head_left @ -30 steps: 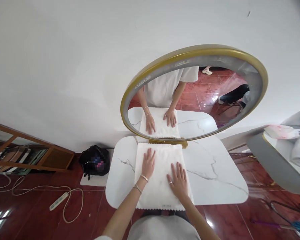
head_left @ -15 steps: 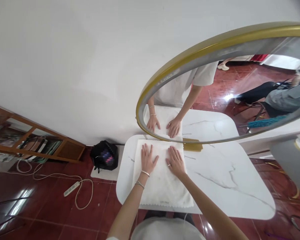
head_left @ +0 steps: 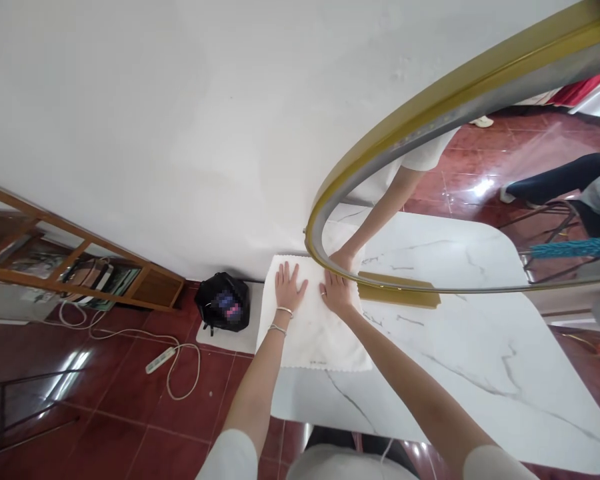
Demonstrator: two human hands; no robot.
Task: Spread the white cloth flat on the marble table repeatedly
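Note:
A white cloth [head_left: 315,333] with a scalloped edge lies spread flat over the left end of the white marbled table [head_left: 460,380]. My left hand [head_left: 289,288] rests palm down on its far left part, fingers spread, with two bracelets at the wrist. Beside it, my right hand [head_left: 338,293] lies flat on the cloth with fingers stretched out, a ring on one of them. The lower rim of a gold-framed mirror [head_left: 353,177] hides part of the right fingertips.
The mirror's gold base [head_left: 410,295] stands on the table right of the cloth. A black bag [head_left: 223,303] sits left of the table. On the red tiled floor [head_left: 115,413] lies a power strip [head_left: 161,360] with its cord. A wooden shelf [head_left: 157,289] leans along the wall at left.
Both hands and the cloth have slid forward toward the wall, baring a strip of table on my side. The hands stay flat on the cloth. The camera view has shifted too.

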